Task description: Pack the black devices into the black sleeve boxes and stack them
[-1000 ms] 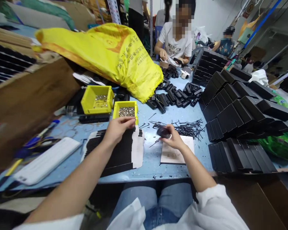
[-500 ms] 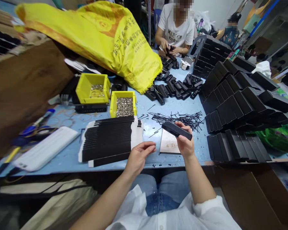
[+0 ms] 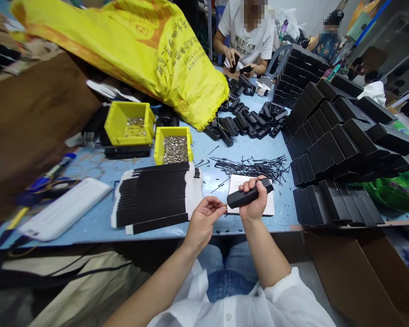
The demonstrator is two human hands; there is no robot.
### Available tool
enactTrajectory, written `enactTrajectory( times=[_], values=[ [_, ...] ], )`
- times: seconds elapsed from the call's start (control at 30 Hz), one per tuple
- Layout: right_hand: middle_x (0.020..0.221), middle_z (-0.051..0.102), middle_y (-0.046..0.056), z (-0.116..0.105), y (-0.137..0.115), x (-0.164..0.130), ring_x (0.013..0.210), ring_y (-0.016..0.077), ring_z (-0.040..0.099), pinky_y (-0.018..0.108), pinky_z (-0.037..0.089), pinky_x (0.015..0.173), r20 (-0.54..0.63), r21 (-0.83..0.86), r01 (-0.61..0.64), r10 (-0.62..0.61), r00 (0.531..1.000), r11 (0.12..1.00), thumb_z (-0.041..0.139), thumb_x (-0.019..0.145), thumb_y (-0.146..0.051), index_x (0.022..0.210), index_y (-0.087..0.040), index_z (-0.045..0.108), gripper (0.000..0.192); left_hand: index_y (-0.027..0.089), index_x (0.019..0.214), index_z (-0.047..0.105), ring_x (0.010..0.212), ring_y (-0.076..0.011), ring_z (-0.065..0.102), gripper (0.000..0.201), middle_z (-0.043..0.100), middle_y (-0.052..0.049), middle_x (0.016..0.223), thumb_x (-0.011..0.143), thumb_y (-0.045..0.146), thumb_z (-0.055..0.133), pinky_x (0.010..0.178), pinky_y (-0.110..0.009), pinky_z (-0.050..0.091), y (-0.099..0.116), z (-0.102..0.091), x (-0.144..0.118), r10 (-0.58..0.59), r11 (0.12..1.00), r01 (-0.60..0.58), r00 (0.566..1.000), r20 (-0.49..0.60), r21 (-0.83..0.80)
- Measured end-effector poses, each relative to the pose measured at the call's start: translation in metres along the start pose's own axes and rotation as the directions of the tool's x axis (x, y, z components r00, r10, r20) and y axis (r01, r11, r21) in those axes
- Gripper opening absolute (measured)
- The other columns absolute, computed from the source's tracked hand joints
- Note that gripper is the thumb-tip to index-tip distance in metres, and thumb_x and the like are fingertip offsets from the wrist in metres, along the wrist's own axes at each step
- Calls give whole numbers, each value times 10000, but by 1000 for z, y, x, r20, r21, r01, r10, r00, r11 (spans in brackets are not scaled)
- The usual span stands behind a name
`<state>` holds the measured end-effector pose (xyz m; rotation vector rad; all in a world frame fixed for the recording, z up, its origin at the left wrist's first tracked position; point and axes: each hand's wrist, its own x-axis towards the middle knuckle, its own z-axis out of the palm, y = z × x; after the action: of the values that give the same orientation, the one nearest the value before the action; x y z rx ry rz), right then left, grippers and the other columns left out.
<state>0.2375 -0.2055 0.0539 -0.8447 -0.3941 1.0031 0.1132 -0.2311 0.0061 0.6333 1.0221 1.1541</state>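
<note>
My right hand [image 3: 254,205] grips a black ribbed plastic bar [image 3: 248,194], held level just above the table's near edge. My left hand [image 3: 204,220] is right beside the bar's left end, thumb and fingers pinched together; whatever small piece sits between them is too small to make out. Under the bar lies a white card [image 3: 271,206]. A yellow bin of small metal parts [image 3: 173,148] stands behind my left hand, with a fanned stack of black strips on white backing [image 3: 155,195] in front of it. Thin black pins [image 3: 255,165] lie scattered beyond the card.
Stacks of black boxes [image 3: 341,150] fill the right side. A second yellow bin [image 3: 129,123], a yellow sack [image 3: 139,50], a white case [image 3: 64,215] and loose black bars [image 3: 248,122] crowd the blue table [image 3: 98,229]. A person sits opposite, handling black parts.
My left hand left the yellow bin and came back to the bar's left end. My right hand lifted the bar from the card and turned it level.
</note>
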Motion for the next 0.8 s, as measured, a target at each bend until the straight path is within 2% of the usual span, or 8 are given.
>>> enactTrajectory(
  times=[0.23, 0.37, 0.43, 0.47, 0.53, 0.6, 0.7, 0.8],
  values=[
    [649, 378, -76, 3, 11, -3, 523, 74, 432, 228, 446, 588, -123, 87, -25, 36, 992, 996, 538, 791, -330, 892, -249, 380, 204, 191, 748, 523, 692, -119, 619, 295, 620, 25, 712, 652, 242, 798, 730, -249, 520, -12, 13, -10, 62, 998, -62, 998, -33, 3],
    [623, 432, -73, -20, 14, -4, 526, 89, 471, 253, 459, 587, -2, -27, 40, -40, 999, 999, 553, 800, -301, 875, -246, 441, 146, 203, 891, 578, 855, -198, 654, 292, 665, -44, 891, 698, 330, 757, 839, -347, 529, -9, -12, -9, 188, 923, -185, 982, 26, 338],
    [631, 499, -49, -42, 15, 0, 571, 120, 525, 296, 485, 618, 141, -242, 189, -158, 977, 952, 580, 777, -311, 821, -238, 489, 124, 220, 1069, 589, 1060, -263, 603, 415, 626, -102, 1136, 705, 349, 738, 960, -429, 472, 2, -47, -2, 303, 697, -333, 940, 159, 635],
    [641, 535, -33, -55, 16, 4, 599, 137, 553, 315, 495, 635, 240, -354, 267, -189, 952, 896, 618, 741, -318, 781, -232, 512, 143, 223, 1115, 591, 1156, -297, 544, 446, 585, -124, 1222, 712, 359, 722, 1021, -471, 413, 8, -68, 4, 357, 496, -391, 906, 229, 775],
    [668, 595, -1, -79, 20, 16, 641, 167, 595, 336, 505, 656, 425, -507, 363, -140, 894, 782, 692, 656, -311, 723, -214, 548, 187, 201, 1145, 586, 1224, -363, 469, 473, 562, -162, 1254, 713, 362, 690, 1049, -541, 335, 22, -110, 15, 322, 116, -378, 889, 325, 919],
    [682, 616, 8, -96, 25, 31, 616, 168, 600, 333, 508, 640, 449, -583, 330, -45, 893, 742, 698, 650, -314, 783, -193, 579, 216, 171, 1168, 563, 1236, -379, 451, 485, 544, -194, 1283, 724, 345, 657, 1028, -531, 338, 33, -141, 25, 233, -109, -337, 906, 354, 935],
    [811, 632, 20, -111, 25, 54, 663, 157, 613, 349, 528, 699, 199, -709, 171, -39, 979, 684, 612, 751, -369, 1056, -174, 538, 370, 161, 1094, 576, 1144, -377, 506, 455, 584, -199, 1205, 680, 324, 671, 949, -482, 390, 52, -153, 37, 133, -254, -304, 929, 345, 918],
    [1179, 573, 134, -114, 13, 66, 1066, 238, 578, 470, 446, 970, 139, -876, 215, -200, 970, 431, 655, 728, -403, 1226, -155, 481, 583, 202, 748, 595, 803, -298, 593, 235, 643, -94, 812, 639, 382, 699, 784, -398, 454, 79, -135, 40, 45, -132, -300, 950, 308, 945]
  ],
)
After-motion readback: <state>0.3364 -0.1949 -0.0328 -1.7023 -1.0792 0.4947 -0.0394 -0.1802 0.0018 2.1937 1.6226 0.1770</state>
